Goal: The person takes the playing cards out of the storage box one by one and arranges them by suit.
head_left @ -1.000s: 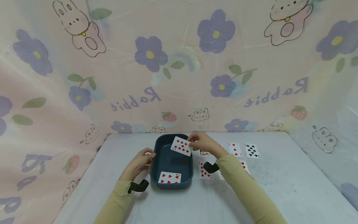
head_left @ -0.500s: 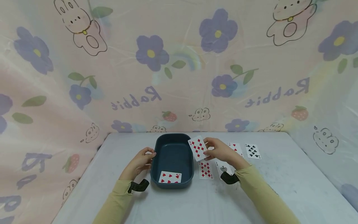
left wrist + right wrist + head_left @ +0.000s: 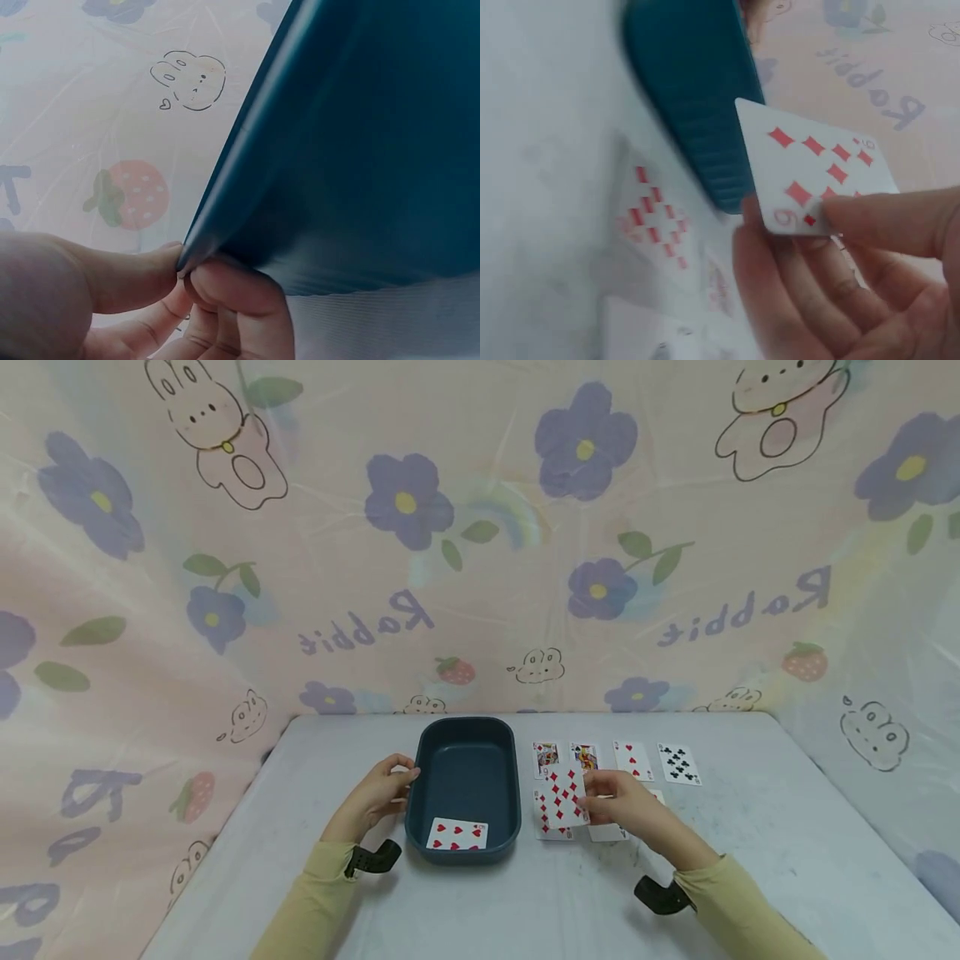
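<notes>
My right hand (image 3: 622, 802) pinches a white playing card (image 3: 562, 795) with red diamonds between thumb and fingers. In the right wrist view the held card (image 3: 810, 169) is tilted, its face showing. Seen from the head, it overlaps another diamonds card (image 3: 551, 835) lying on the table. My left hand (image 3: 373, 797) grips the left rim of a dark blue oblong tray (image 3: 465, 785). Up close, the left thumb lies outside the tray wall (image 3: 315, 165) and the curled fingers are at its lower edge. Inside the tray, at its near end, lies a hearts card (image 3: 457, 835).
Right of the tray, several cards lie face up in rows: two picture cards (image 3: 546, 753), a hearts card (image 3: 633, 762) and a clubs card (image 3: 679, 765). A partly covered card (image 3: 609, 833) lies below my right hand. Patterned cloth (image 3: 480, 568) walls the table's back and sides.
My right hand has carried the diamonds card from above the tray rightward and nearer, over the cards on the table. The left hand and tray have stayed in place.
</notes>
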`<state>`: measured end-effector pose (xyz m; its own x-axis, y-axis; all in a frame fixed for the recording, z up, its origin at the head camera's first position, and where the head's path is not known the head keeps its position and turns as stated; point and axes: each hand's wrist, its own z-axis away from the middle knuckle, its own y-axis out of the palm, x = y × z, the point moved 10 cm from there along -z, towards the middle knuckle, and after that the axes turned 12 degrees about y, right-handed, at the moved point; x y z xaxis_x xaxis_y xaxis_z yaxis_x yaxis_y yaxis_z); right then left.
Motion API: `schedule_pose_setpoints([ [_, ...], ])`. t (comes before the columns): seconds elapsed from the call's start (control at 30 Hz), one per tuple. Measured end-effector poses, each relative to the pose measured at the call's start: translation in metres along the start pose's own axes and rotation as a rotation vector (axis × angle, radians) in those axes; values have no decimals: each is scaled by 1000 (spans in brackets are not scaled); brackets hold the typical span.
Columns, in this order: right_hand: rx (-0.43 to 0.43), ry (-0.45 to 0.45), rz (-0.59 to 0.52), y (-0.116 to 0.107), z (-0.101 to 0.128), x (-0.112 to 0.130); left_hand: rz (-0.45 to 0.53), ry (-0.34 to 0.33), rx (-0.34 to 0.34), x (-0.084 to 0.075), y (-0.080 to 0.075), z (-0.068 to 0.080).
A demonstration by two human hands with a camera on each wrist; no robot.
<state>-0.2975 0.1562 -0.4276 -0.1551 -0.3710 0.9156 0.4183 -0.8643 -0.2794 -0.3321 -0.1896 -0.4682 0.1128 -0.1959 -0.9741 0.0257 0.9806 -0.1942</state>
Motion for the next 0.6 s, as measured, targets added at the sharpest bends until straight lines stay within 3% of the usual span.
schedule_pose_setpoints([
  [0.37,129,111,-53,23,25,-55,10,8,-6,1,0,0],
  [0.6,154,153,-62,37,32,-71,12,22,-4,1,1,0],
])
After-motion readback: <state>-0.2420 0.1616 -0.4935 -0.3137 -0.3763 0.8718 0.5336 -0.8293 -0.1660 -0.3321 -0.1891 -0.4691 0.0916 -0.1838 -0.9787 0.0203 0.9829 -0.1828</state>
